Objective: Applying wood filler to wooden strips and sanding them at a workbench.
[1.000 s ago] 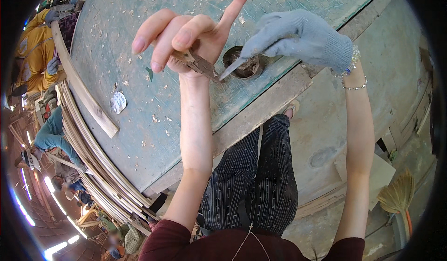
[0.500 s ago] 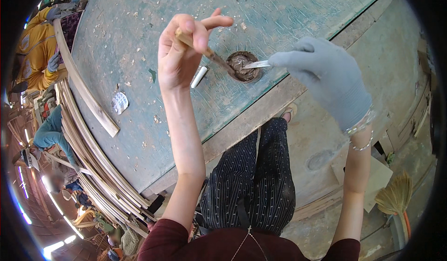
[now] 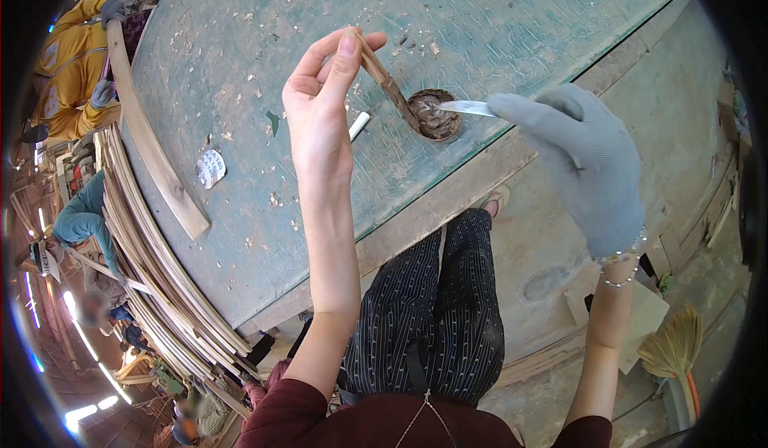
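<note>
Scuffed blue-green tabletop (image 3: 520,48) with a bowl (image 3: 446,138) of brown paste (image 3: 436,122)

Bare left hand (image 3: 322,108): fingers clamped on a stick (image 3: 386,83). Gloved right hand (image 3: 582,148): fingers pinching a thin blade (image 3: 470,108). Both tools end at the bowl, near the tabletop's edge; uneven pressure could tip it.

The gloved right hand (image 3: 588,156) has swung toward four o'clock, its blade (image 3: 470,108) leaving the wooden stick (image 3: 378,74) for the brown paste (image 3: 434,118). The left hand (image 3: 322,100) has tipped the stick steeper, toward eleven o'clock, its lower end now seemingly at the paste's edge. A white rod (image 3: 359,126) has appeared.
</note>
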Demonstrator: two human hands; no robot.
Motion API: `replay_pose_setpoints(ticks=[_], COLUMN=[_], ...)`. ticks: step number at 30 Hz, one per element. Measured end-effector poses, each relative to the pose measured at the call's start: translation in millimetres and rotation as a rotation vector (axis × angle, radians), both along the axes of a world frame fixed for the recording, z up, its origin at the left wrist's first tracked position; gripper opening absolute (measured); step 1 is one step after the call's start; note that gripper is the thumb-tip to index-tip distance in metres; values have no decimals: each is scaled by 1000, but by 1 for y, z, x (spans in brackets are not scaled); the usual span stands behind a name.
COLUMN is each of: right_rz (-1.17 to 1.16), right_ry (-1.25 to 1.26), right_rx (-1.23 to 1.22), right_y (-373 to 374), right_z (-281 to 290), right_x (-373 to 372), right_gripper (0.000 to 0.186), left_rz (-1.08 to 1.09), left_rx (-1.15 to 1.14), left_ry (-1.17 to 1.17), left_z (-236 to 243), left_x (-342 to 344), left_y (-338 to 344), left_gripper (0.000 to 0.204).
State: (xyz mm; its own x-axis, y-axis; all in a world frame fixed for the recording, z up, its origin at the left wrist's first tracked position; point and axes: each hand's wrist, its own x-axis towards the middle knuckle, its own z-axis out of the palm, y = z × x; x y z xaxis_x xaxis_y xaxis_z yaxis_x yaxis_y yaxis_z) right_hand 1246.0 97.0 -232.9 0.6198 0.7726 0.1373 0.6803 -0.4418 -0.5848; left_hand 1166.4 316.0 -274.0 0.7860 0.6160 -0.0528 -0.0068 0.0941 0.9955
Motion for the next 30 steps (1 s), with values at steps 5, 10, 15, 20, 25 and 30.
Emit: replay_pose_setpoints(ticks=[5, 10, 15, 20, 25, 30], right_rz=[19, 130, 236, 241, 204, 251], right_ry=[40, -90, -150, 86, 90, -32], right_rx=[108, 132, 57, 192, 247, 122], right_y=[25, 32, 20, 18, 41, 35], right_z=[-18, -51, -64, -75, -87, -88], right_x=[-3, 8, 10, 22, 28, 17], right_gripper=[39, 37, 35, 34, 35, 39], left_rz=[-42, -63, -74, -136, -172, -161], left_rx=[-43, -23, 0, -42, -90, -95], left_ry=[-17, -28, -35, -49, -42, -42], left_z=[-7, -16, -27, -39, -45, -53], left_x=[-1, 1, 4, 4, 1, 3], left_y=[-3, -1, 6, 8, 12, 20], left_gripper=[32, 32, 32, 32, 32, 38])
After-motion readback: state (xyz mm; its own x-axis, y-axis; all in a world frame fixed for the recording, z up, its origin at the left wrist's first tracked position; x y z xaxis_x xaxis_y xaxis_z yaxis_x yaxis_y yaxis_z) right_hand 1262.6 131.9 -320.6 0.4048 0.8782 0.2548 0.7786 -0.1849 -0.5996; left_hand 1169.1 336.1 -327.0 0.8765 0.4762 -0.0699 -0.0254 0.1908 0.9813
